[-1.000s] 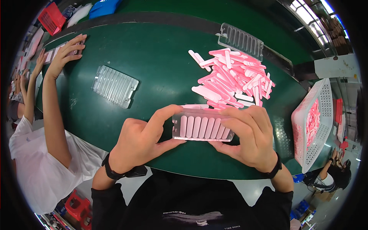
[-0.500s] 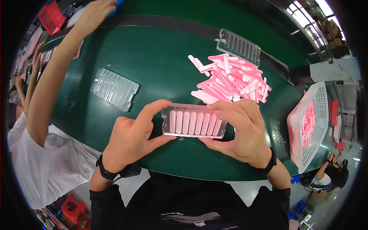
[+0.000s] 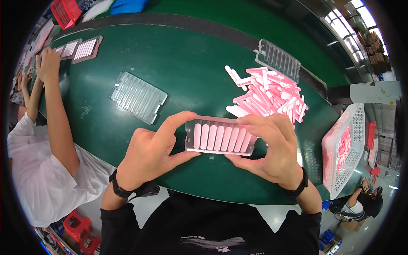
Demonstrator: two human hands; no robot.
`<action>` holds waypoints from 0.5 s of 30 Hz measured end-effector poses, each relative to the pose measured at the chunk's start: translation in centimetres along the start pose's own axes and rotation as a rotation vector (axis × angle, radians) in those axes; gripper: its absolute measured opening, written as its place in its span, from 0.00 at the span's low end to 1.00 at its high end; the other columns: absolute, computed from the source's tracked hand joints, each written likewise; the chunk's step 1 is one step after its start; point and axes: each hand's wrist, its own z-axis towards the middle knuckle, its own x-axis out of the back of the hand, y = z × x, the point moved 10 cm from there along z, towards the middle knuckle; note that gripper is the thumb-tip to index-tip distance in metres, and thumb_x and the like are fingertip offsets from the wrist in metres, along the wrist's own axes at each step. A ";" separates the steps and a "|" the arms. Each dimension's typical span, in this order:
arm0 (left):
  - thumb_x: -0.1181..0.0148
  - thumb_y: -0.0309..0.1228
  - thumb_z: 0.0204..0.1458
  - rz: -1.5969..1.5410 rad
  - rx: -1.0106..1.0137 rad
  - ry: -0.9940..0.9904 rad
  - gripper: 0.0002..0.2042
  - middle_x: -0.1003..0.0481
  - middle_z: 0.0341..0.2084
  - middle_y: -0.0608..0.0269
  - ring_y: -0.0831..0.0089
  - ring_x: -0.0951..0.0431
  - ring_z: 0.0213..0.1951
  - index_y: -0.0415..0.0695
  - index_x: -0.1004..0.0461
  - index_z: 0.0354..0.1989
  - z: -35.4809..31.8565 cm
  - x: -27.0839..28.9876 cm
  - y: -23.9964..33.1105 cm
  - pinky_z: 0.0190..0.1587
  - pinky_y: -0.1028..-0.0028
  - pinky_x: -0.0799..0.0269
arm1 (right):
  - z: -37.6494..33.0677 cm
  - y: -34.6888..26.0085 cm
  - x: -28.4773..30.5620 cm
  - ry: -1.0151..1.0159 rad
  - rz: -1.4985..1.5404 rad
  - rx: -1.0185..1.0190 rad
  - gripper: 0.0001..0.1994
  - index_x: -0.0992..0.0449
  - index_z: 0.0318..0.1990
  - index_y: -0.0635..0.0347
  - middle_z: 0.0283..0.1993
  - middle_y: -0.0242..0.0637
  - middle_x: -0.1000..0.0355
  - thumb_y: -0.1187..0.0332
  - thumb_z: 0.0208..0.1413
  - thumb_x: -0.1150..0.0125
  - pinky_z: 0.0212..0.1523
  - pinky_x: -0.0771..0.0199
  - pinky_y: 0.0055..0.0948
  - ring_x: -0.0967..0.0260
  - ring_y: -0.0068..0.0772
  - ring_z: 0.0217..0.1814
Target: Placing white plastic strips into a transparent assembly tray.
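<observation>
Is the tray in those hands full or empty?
Full, it seems: pink sticks line the tray side by side, with no bare slot showing; the right hand covers one corner.

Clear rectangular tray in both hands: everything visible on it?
The clear rectangular plastic-looking tray has thick walls, small notches at its left edge, and slots holding a side-by-side row of pale pink round-ended strips. Its slotted face tilts toward the camera, over the green tabletop. The bare left hand pinches its left end; the bare right hand covers its upper right corner.
</observation>
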 end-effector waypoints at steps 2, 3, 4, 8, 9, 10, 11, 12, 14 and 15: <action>0.18 0.35 0.43 -0.005 0.007 0.005 0.38 0.41 0.10 0.72 0.73 0.38 0.11 0.49 0.28 0.65 0.0 0.1 -0.2 0.17 0.71 0.42 | 0.1 0.0 -0.1 0.002 0.000 0.004 0.40 0.30 0.56 0.55 0.53 0.38 0.18 0.68 0.33 0.11 0.42 0.31 0.34 0.30 0.34 0.38; 0.18 0.35 0.43 -0.005 0.006 0.006 0.38 0.41 0.10 0.72 0.73 0.38 0.11 0.49 0.28 0.65 0.0 0.1 -0.2 0.17 0.71 0.42 | 0.2 0.0 -0.1 0.006 0.002 0.002 0.40 0.30 0.56 0.55 0.53 0.38 0.18 0.68 0.33 0.11 0.42 0.31 0.34 0.30 0.34 0.38; 0.18 0.35 0.43 -0.008 0.022 -0.010 0.39 0.40 0.10 0.72 0.73 0.37 0.12 0.49 0.28 0.67 0.0 0.0 -0.4 0.18 0.71 0.41 | 0.2 0.0 -0.1 0.010 0.002 -0.001 0.40 0.31 0.56 0.55 0.53 0.38 0.18 0.69 0.33 0.11 0.42 0.31 0.34 0.30 0.34 0.38; 0.13 0.37 0.37 -0.004 0.047 -0.064 0.46 0.39 0.14 0.71 0.78 0.38 0.16 0.44 0.29 0.69 0.2 0.7 -1.0 0.21 0.74 0.43 | 0.2 0.3 -0.2 -0.002 -0.004 -0.009 0.40 0.31 0.56 0.55 0.53 0.37 0.18 0.69 0.33 0.12 0.41 0.31 0.34 0.30 0.34 0.39; 0.13 0.39 0.35 0.023 0.071 -0.050 0.49 0.36 0.18 0.70 0.77 0.34 0.20 0.45 0.30 0.71 0.3 1.8 -1.7 0.25 0.74 0.38 | 0.2 0.4 0.0 0.012 -0.009 -0.005 0.36 0.30 0.54 0.57 0.52 0.37 0.20 0.69 0.34 0.15 0.41 0.31 0.36 0.30 0.37 0.40; 0.13 0.42 0.33 0.065 0.107 -0.028 0.52 0.33 0.21 0.69 0.75 0.31 0.23 0.46 0.31 0.72 0.1 3.7 -2.4 0.28 0.74 0.34 | 0.7 0.2 0.3 0.031 0.000 0.013 0.33 0.29 0.51 0.58 0.51 0.37 0.21 0.69 0.35 0.18 0.42 0.31 0.38 0.30 0.40 0.41; 0.14 0.48 0.29 0.201 0.018 0.067 0.55 0.29 0.30 0.65 0.68 0.27 0.32 0.46 0.31 0.73 0.2 5.7 -2.5 0.38 0.70 0.28 | 1.0 0.3 0.3 0.037 -0.001 0.022 0.33 0.29 0.51 0.58 0.51 0.37 0.21 0.69 0.35 0.18 0.42 0.31 0.38 0.30 0.40 0.41; 0.15 0.50 0.28 0.392 -0.007 0.112 0.54 0.28 0.40 0.59 0.61 0.26 0.41 0.47 0.29 0.72 0.5 7.2 -2.5 0.46 0.66 0.27 | 1.5 0.6 0.0 0.014 -0.012 0.002 0.33 0.29 0.51 0.58 0.49 0.37 0.22 0.70 0.34 0.18 0.41 0.31 0.38 0.31 0.41 0.41; 0.18 0.52 0.31 0.546 0.011 0.065 0.50 0.29 0.49 0.55 0.53 0.28 0.50 0.53 0.27 0.70 0.1 8.4 -4.5 0.49 0.60 0.27 | 3.2 0.9 -0.2 0.008 -0.012 0.004 0.33 0.29 0.50 0.59 0.47 0.38 0.23 0.70 0.33 0.17 0.41 0.31 0.38 0.31 0.42 0.41; 0.17 0.52 0.30 0.435 0.067 0.047 0.50 0.31 0.47 0.56 0.55 0.29 0.48 0.51 0.27 0.69 0.1 8.5 -5.4 0.49 0.62 0.29 | 4.5 1.5 -0.4 0.016 0.010 -0.016 0.33 0.30 0.49 0.59 0.45 0.38 0.24 0.70 0.32 0.18 0.41 0.31 0.39 0.31 0.43 0.41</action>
